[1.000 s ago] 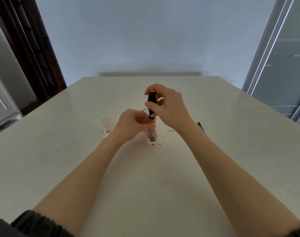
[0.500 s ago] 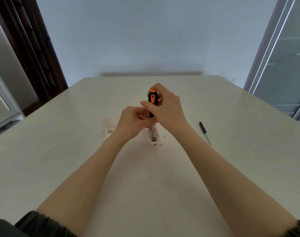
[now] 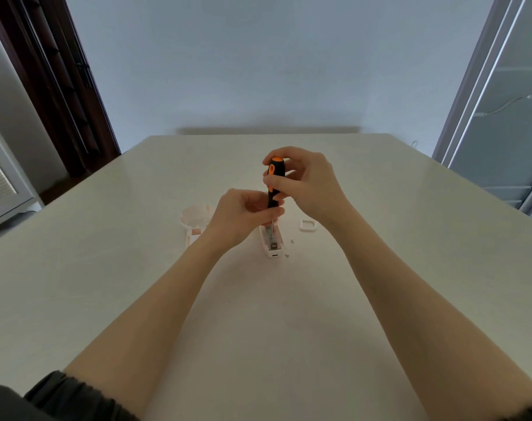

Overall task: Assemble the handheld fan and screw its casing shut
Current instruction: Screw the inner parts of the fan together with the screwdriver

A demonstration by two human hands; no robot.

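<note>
Head view: R hand [image 3: 312,185] is wrapped round the black-and-orange screwdriver [image 3: 274,186], fingers curled on the handle w/ thumb side near the orange cap, tool standing roughly upright, slightly tilted. Its metal shaft [image 3: 271,227] runs down into the open white fan handle casing [image 3: 272,244], which lies flat on the pale table [image 3: 410,253] at about centre, its near end w/ a small port facing the person. Inside the casing a dark component shows near that end; can't make out the screw itself under the tip. L hand [image 3: 243,212] sits just left of the shaft, fingers curled in and pinching at the upper part of the casing beside the screwdriver, hiding that end of it; exactly what the fingertips touch can't be told. Left of the L hand, partly hidden by the wrist, lies a round pinkish-white fan head piece [image 3: 195,217] w/ a stub pointing toward the person. Right of the casing, just beside the R wrist, a small white square ring part [image 3: 308,225] lies flat. Two tiny loose screws [image 3: 292,240] lie on the table just right of the casing's near end. Dark sleeves pushed up at both elbows.
</note>
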